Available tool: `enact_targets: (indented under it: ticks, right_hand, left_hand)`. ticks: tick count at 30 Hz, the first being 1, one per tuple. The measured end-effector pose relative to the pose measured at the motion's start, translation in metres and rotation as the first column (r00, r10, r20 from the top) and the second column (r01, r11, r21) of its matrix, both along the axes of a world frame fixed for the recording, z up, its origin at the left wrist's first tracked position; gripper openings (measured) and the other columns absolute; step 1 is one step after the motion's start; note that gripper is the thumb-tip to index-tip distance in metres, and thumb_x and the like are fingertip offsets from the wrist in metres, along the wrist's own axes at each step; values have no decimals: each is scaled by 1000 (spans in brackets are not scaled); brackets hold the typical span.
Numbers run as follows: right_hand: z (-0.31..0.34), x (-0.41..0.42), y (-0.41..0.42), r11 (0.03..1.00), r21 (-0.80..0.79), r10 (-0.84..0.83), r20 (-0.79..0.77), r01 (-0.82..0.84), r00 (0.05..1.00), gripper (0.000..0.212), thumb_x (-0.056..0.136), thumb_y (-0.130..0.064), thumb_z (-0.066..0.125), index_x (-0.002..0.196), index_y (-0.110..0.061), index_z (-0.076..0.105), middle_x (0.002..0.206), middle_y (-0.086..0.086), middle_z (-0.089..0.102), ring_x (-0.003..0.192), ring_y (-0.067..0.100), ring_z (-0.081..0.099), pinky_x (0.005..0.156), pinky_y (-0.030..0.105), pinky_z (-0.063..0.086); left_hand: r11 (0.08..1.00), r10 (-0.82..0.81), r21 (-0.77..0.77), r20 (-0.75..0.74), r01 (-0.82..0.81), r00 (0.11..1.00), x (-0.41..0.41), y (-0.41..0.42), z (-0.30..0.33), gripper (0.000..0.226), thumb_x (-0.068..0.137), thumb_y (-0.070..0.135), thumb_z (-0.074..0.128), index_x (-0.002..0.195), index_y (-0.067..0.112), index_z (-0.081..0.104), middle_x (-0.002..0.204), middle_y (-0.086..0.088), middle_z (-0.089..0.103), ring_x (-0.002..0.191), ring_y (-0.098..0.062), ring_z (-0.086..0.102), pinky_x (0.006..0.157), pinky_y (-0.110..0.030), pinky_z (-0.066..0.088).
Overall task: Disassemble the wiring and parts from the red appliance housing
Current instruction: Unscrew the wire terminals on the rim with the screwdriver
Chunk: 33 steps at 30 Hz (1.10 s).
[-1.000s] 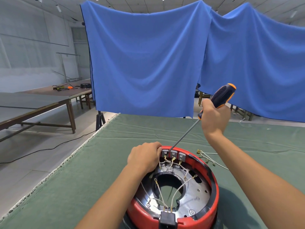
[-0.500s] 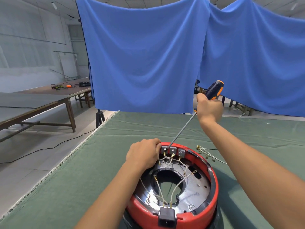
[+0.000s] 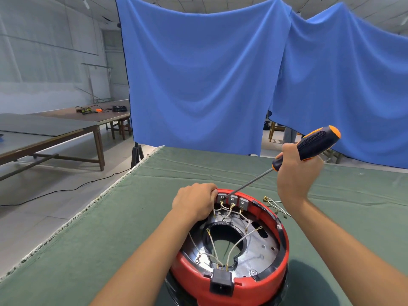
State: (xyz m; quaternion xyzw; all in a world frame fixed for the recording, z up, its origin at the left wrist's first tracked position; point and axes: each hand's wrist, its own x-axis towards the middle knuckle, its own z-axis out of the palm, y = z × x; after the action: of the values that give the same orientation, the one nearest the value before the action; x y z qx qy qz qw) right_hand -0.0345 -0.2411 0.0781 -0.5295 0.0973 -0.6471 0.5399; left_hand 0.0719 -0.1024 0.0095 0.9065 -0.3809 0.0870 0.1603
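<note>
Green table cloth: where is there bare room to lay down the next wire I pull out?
Left of the red housing, the green cloth lies bare out to its frayed edge. The far stretch toward the blue curtain is bare too. Right of the housing is crowded: loose wires lie there under the right hand holding the screwdriver.
</note>
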Motion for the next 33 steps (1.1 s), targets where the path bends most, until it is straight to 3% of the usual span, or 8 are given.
enact_targets:
  ticks: [4, 7, 10, 12, 16, 26, 30, 33]
  right_hand:
    - [1, -3, 6, 999, -54, 7, -30, -9, 1000, 14, 65, -11, 53, 60, 0, 45, 53, 12, 40, 35, 9, 41, 39, 17, 38]
    - [7, 1, 8, 993, -112, -39, -106, 27, 994, 16, 63, -15, 53, 56, -11, 40, 53, 13, 40, 38, 11, 43, 39, 18, 36]
    - [14, 10, 4, 991, -133, -56, -170, 33, 984, 28, 63, -19, 53, 58, 6, 42, 53, 15, 41, 40, 15, 43, 39, 22, 36]
    - [17, 17, -2, 992, -119, -59, -200, 36, 978, 29, 65, -20, 52, 59, 7, 44, 49, 12, 42, 36, 12, 44, 39, 20, 35]
    - [20, 25, -12, 994, -67, -98, -273, 82, 957, 22, 66, -25, 53, 52, -15, 39, 35, -9, 40, 34, 10, 45, 37, 18, 32]
    - [23, 43, -31, 968, 79, -182, -434, 238, 882, 27, 75, -27, 55, 52, -19, 43, 38, -7, 50, 46, 19, 53, 49, 24, 39]
    - [26, 44, -32, 968, 94, -165, -455, 231, 875, 26, 75, -28, 56, 54, -20, 43, 32, -10, 47, 44, 15, 55, 46, 22, 38]
    - [21, 40, -36, 971, 132, -127, -432, 202, 893, 22, 73, -29, 56, 58, -16, 46, 43, -8, 51, 40, 8, 56, 47, 23, 42]
  left_hand:
    - [1000, 0, -2, -1, 0, 1000, 0, 0, 0, 31, 100, 37, 30, 109, 28, 58, 111, -5, 65, 100, -33, 59, 75, -36, 39]
    - [1000, 3, 10, 5, -3, 1000, 0, 0, 0, 30, 100, 37, 30, 105, 27, 57, 110, -6, 65, 100, -33, 58, 73, -36, 37]
    - [1000, 3, 13, 14, -3, 1000, 0, 0, 0, 29, 100, 37, 30, 104, 26, 57, 110, -6, 65, 100, -34, 58, 72, -35, 35]
    - [1000, -3, 10, 14, 2, 1000, 1, -2, -1, 29, 100, 37, 30, 104, 27, 56, 110, -6, 65, 100, -33, 58, 72, -35, 35]
    - [1000, 2, 9, 15, -2, 1000, 3, -2, -2, 30, 100, 38, 30, 107, 28, 57, 112, -5, 65, 101, -33, 59, 75, -36, 39]
    - [1000, -7, 3, 29, 6, 1000, 2, 0, -1, 30, 100, 38, 30, 106, 28, 57, 108, -4, 66, 98, -32, 60, 70, -35, 35]
    - [1000, -11, 5, 28, 11, 1000, 1, 1, 0, 30, 100, 38, 30, 106, 27, 58, 108, -4, 66, 97, -32, 60, 70, -34, 36]
    - [1000, -11, 4, 28, 11, 1000, 0, 2, 0, 31, 100, 38, 29, 107, 28, 57, 108, -5, 66, 98, -32, 59, 70, -34, 35]
